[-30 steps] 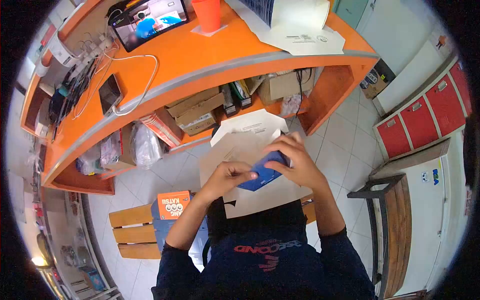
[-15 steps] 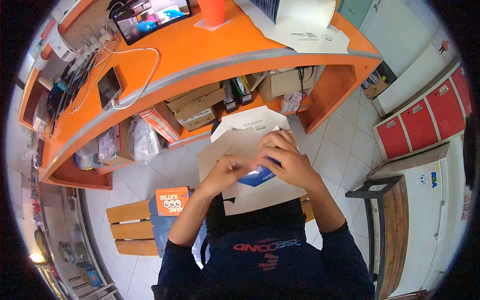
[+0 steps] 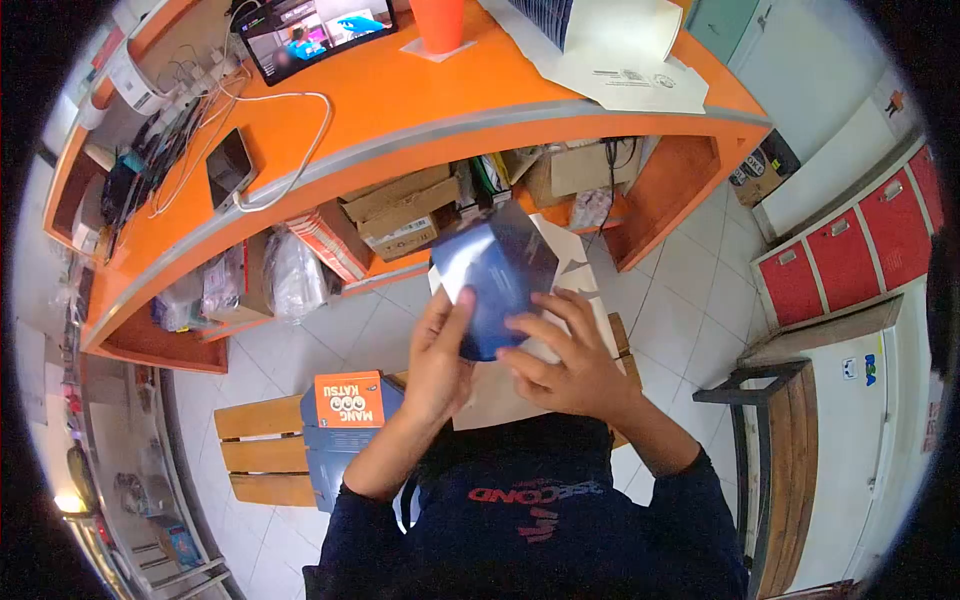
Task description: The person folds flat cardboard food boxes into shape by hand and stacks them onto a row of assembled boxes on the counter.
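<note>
"Blue card (image 3: 492,290): where was it?"

"Just in front of the desk (image 3: 390,115), on the near side, held up in the air, with a bright patch of light on its glossy face."

"And the left hand (image 3: 438,350)?"

"It was grasping the card, its thumb laid over the face by the left edge."

"The right hand (image 3: 562,355) as well?"

"Its fingertips touched the lower right part of the card. From that angle I couldn't fairly tell whether they had closed on it."

"What lay below?"

"A beige sheet (image 3: 505,397), also in front of the desk, showing past the card's lower edge."

"Anything off to the side?"

"In front of the desk's left half, wooden slats (image 3: 262,455) carried a blue box with an orange printed panel (image 3: 350,400)."

"And up on the desk?"

"A lit tablet (image 3: 318,35) toward its back left, a phone (image 3: 231,168) at its left front, a red-orange cup (image 3: 438,25) near its back middle, and pale printed sheets (image 3: 630,85) toward its right end. Cardboard boxes (image 3: 405,205) sat underneath the desk."
</note>
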`<state>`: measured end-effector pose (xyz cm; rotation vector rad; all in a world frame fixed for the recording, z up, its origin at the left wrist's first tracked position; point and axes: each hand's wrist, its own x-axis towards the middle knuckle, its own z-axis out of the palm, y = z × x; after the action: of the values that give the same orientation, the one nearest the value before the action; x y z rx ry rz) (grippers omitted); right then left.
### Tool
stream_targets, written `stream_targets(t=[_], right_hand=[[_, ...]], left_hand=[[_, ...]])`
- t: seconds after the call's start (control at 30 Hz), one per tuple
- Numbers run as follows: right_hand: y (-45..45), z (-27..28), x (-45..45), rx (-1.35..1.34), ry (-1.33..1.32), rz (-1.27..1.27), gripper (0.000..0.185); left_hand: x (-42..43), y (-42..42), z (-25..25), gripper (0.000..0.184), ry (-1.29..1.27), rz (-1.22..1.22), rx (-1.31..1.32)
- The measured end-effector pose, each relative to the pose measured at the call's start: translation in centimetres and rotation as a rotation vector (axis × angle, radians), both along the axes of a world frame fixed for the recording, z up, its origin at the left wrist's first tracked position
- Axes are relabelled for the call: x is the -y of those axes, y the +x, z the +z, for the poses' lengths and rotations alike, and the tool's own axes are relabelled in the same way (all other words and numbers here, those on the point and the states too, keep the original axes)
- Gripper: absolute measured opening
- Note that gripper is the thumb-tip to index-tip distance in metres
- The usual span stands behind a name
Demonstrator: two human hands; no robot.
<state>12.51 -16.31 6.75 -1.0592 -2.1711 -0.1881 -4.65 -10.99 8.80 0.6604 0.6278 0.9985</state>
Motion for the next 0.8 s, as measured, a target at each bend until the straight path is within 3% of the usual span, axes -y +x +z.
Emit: stream_targets(t=[0.1, 0.2, 0.3, 0.37, 0.5, 0.57, 0.67, 0.73, 0.8], right_hand=[[-0.1, 1.1, 0.6, -0.157, -0.031, -0.008, 0.044], [-1.0, 1.7, 0.6, -0.060, 0.055, -0.148, 0.043], [-0.1, 2.2, 0.8, -0.018, -0.039, -0.073, 0.040], [1.5, 2.9, 0.9, 0.033, -0.038, 0.126, 0.039], [2.3, 4.1, 1.8, -0.096, -0.118, 0.327, 0.039], [1.3, 4.1, 1.7, -0.187, -0.071, 0.215, 0.042], [0.1, 3.9, 0.8, -0.284, 0.017, 0.005, 0.044], [0.4, 3.5, 0.1, -0.342, -0.024, 0.054, 0.043], [1.0, 4.1, -0.2, -0.331, -0.044, 0.090, 0.041]], left_hand=[[0.2, -0.1, 0.6, 0.031, 0.033, -0.013, 0.016], [2.1, 1.6, 0.9, 0.034, 0.106, 0.024, -0.023], [1.5, 1.1, 0.2, 0.034, 0.098, 0.026, -0.058], [0.5, -0.3, 1.3, 0.030, 0.187, 0.007, -0.076], [-0.6, -1.7, 2.5, 0.031, 0.243, -0.008, -0.118], [0.1, -0.6, 2.3, 0.030, 0.264, 0.038, -0.038], [2.1, 1.0, -0.3, 0.027, 0.294, 0.129, -0.187], [3.0, 2.6, 0.1, 0.025, 0.296, 0.205, -0.126], [2.2, 1.5, 0.9, 0.024, 0.328, 0.151, -0.234]])
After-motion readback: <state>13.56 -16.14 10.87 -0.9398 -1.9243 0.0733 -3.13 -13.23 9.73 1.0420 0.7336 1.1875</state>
